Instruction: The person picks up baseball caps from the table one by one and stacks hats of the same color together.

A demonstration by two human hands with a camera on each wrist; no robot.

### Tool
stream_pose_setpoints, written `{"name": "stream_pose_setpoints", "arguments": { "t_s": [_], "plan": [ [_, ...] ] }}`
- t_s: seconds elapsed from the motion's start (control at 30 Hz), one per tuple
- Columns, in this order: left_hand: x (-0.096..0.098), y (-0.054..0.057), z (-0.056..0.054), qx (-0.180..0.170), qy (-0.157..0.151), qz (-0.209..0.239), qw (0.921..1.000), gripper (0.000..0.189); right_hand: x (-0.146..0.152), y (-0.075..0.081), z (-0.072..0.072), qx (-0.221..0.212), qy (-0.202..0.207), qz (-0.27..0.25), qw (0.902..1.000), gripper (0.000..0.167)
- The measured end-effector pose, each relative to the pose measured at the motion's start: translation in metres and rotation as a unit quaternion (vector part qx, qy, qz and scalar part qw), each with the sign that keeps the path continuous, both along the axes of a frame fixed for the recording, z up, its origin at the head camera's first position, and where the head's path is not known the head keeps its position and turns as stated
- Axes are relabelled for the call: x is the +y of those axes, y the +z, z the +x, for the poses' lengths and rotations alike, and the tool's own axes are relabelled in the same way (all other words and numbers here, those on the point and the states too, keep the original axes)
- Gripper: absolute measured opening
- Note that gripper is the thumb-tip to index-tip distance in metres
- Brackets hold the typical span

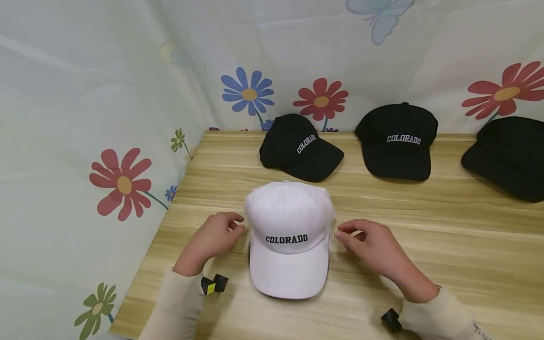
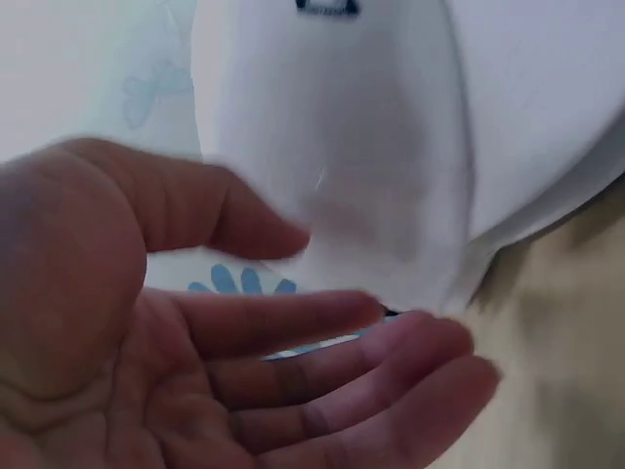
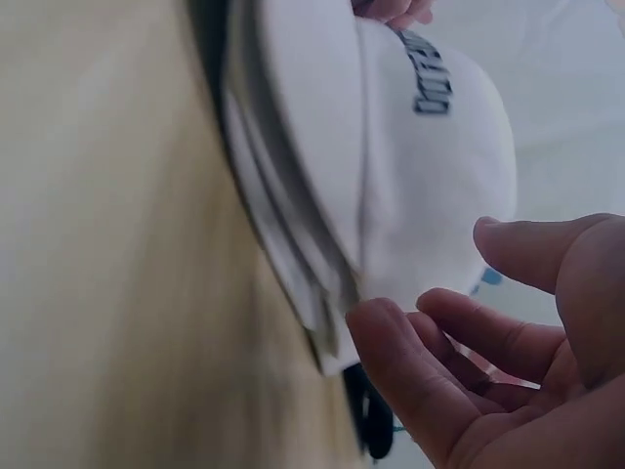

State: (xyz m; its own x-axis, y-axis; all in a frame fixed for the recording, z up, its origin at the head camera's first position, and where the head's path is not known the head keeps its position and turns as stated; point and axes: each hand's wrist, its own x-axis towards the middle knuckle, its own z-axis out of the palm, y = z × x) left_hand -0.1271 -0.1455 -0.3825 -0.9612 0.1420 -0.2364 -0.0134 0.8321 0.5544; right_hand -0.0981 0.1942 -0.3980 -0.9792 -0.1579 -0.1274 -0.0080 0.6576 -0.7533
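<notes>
A white baseball cap (image 1: 289,271) with dark COLORADO lettering sits on the wooden table, its brim facing me. Layered brim edges (image 3: 285,220) in the right wrist view show more than one white cap nested together. Beside the cap's left side is my left hand (image 1: 218,236), fingers loosely bent and thumb apart from them; the left wrist view shows nothing in its grasp. At the opposite side my right hand (image 1: 374,243) has its fingers and thumb spread near the crown, holding nothing. Whether any fingertip touches the fabric, I cannot tell.
Along the back of the table (image 1: 459,245) lie black caps: one tilted (image 1: 293,141), one facing forward (image 1: 399,123), and one cut off at the right edge (image 1: 510,151). A flower-printed curtain (image 1: 178,28) hangs behind and to the left.
</notes>
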Motion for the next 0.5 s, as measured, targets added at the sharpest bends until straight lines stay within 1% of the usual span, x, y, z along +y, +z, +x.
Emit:
{"name": "stream_pose_setpoints", "arguments": {
  "t_s": [0.13,0.23,0.33,0.5],
  "plan": [
    [-0.003,0.011,-0.02,0.014,0.015,-0.007,0.9998,0.04,0.005,0.012,-0.014,0.018,-0.004,0.015,0.9997,0.035],
    [-0.003,0.018,-0.035,0.026,0.014,-0.013,0.9995,0.04,0.01,0.019,-0.025,0.036,-0.004,0.017,0.9992,0.035],
    [-0.002,0.02,-0.051,0.039,0.007,-0.026,0.9989,0.04,0.014,0.026,-0.038,0.051,-0.006,0.019,0.9985,0.035],
    [0.006,0.017,-0.076,0.037,-0.001,-0.038,0.9986,0.041,0.015,0.036,-0.061,0.058,-0.01,0.008,0.9982,0.038]
  ]
}}
